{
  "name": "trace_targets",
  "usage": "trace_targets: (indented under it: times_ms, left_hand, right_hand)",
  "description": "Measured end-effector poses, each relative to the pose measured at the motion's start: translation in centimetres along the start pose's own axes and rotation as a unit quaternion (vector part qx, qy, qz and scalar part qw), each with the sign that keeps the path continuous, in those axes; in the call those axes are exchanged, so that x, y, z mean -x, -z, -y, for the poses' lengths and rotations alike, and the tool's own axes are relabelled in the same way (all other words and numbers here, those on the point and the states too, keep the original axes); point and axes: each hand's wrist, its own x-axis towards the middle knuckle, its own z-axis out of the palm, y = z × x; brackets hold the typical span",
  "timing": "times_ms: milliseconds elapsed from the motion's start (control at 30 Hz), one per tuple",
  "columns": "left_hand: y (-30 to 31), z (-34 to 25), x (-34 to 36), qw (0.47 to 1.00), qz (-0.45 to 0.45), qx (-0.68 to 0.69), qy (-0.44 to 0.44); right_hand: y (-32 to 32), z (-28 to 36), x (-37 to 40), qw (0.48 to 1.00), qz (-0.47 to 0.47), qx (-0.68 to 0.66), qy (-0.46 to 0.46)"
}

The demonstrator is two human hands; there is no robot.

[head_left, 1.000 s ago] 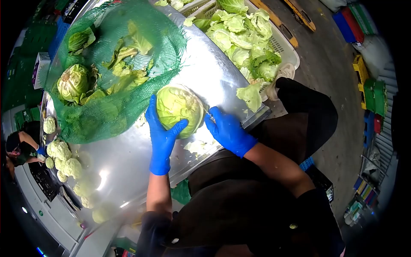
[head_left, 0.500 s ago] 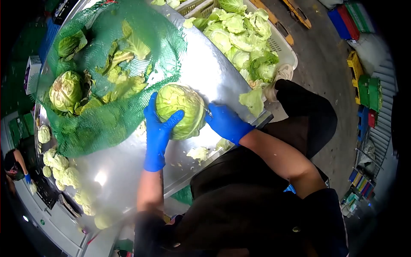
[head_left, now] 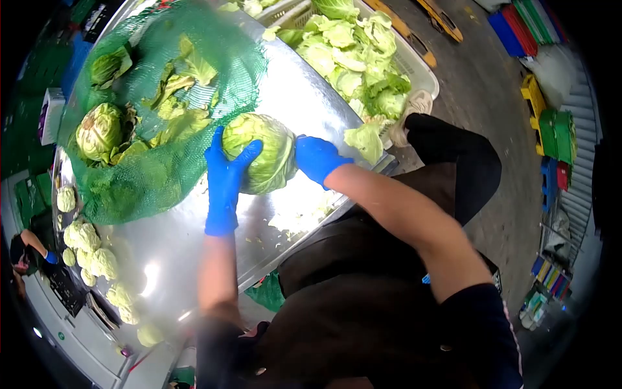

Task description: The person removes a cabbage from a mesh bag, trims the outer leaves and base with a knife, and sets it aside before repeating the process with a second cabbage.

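Head view: gloved left hand grasps a green cabbage over a metal counter

The person's left hand (head_left: 227, 175), in a blue glove, grasps the green cabbage (head_left: 267, 159) from its left side, thumb spread across the near face. The gloved right hand (head_left: 319, 161) is bent in against the cabbage's right side; its fingers are mostly hidden, so whether it grips anything cannot be told. The cabbage is above the shiny metal counter (head_left: 184, 236), just beside a green mesh bag (head_left: 129, 194). On that mesh are another cabbage (head_left: 99, 132) and loose outer leaves (head_left: 184, 128). Pale scraps (head_left: 288, 222) lie on the counter near its front edge, and trimmed cabbages (head_left: 102, 264) line its left side. Beyond the right edge, a pale plastic crate (head_left: 424, 74) is heaped with cabbage leaves (head_left: 353, 58). At far left, a co-worker's blue-gloved hand (head_left: 51, 257) shows.
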Motion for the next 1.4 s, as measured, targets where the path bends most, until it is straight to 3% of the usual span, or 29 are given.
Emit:
trace_targets:
  times_ms: [33,67,167,300,333,467,500,567,633,667,733,767,800,833,933,967,1033,1133,1167,1233,1300,1400]
  left_hand:
    - [0.3,-0.4,-0.2,1.000,0.002,0.007,-0.002]
    - [0.4,-0.3,-0.2,1.000,0.000,0.019,-0.002]
    - [1.1,2.0,1.0,0.998,-0.041,-0.043,-0.027]
    - [0.2,0.2,4.2,0.994,0.012,0.096,-0.044]
    - [-0.2,-0.2,4.6,0.989,0.031,0.137,-0.046]
    - [-3.1,1.3,4.6,0.991,0.012,-0.062,-0.118]
    - [-3.6,2.4,3.9,0.980,-0.023,-0.132,-0.150]
    - [-4.0,3.4,3.6,0.977,-0.064,-0.114,-0.168]
    - [-4.2,3.6,4.2,0.976,-0.089,-0.107,-0.165]
    - [-4.2,3.6,4.5,0.975,-0.107,-0.103,-0.164]
    - [-3.5,3.6,5.8,0.985,-0.116,-0.058,-0.115]
    - [-3.3,3.4,6.4,0.988,-0.120,-0.037,-0.089]
    - [-3.1,2.8,6.8,0.994,-0.082,0.062,-0.035]
    - [-2.8,2.6,6.7,0.995,-0.072,0.057,-0.033]
    - [-1.9,2.5,5.8,0.995,-0.054,0.083,-0.017]
    - [-1.6,2.5,5.5,0.996,-0.043,0.079,-0.018]
    - [-1.5,2.5,4.9,0.997,-0.017,0.069,-0.023]
    - [-1.1,2.6,5.4,0.997,0.023,0.057,-0.050]
    - [-0.7,2.7,5.6,0.997,0.032,0.046,-0.060]
    - [0.0,3.0,5.7,0.999,-0.024,0.013,-0.033]
    - [0.6,3.1,5.6,0.999,-0.031,0.023,-0.038]
    - [1.2,2.6,5.1,0.999,0.005,0.014,-0.051]
  right_hand:
    - [-0.3,0.4,-1.1,1.000,0.000,-0.001,-0.030]
    - [-0.1,0.0,-1.0,0.998,0.002,0.053,0.028]
    - [-0.7,0.2,-0.8,0.999,0.000,-0.031,-0.030]
    - [1.0,0.6,1.8,0.978,-0.073,-0.190,0.044]
    - [1.7,0.4,2.4,0.988,-0.075,-0.128,0.035]
    - [3.0,0.4,5.5,0.987,-0.140,-0.036,0.066]
    - [3.6,0.3,5.8,0.992,-0.113,-0.018,0.061]
    - [5.9,1.0,6.5,0.997,-0.055,0.013,0.050]
    - [8.2,1.1,5.6,0.998,-0.012,-0.061,0.016]
    - [7.5,-0.7,4.2,0.986,-0.058,-0.153,0.024]
    - [9.2,-1.5,2.3,0.954,-0.080,-0.286,-0.043]
    - [11.6,-0.5,1.9,0.936,-0.055,-0.327,-0.119]
    - [11.6,-0.7,0.7,0.954,-0.092,-0.264,-0.110]
    - [11.7,-0.7,0.8,0.965,-0.119,-0.216,-0.094]
    - [9.5,3.0,1.9,0.950,-0.245,-0.140,0.133]
    - [10.2,5.7,3.3,0.982,-0.093,-0.163,0.012]
    - [6.7,6.1,2.4,0.953,-0.204,-0.082,0.208]
    - [7.9,5.8,-0.3,0.982,-0.082,-0.041,0.166]
    - [9.8,5.6,-1.0,0.993,-0.056,0.000,0.099]
    - [11.7,2.8,-2.7,0.994,-0.084,-0.068,-0.006]
    - [11.7,-0.1,-2.6,0.966,-0.233,0.085,0.071]
    - [10.4,4.5,0.6,0.981,-0.099,-0.109,0.125]
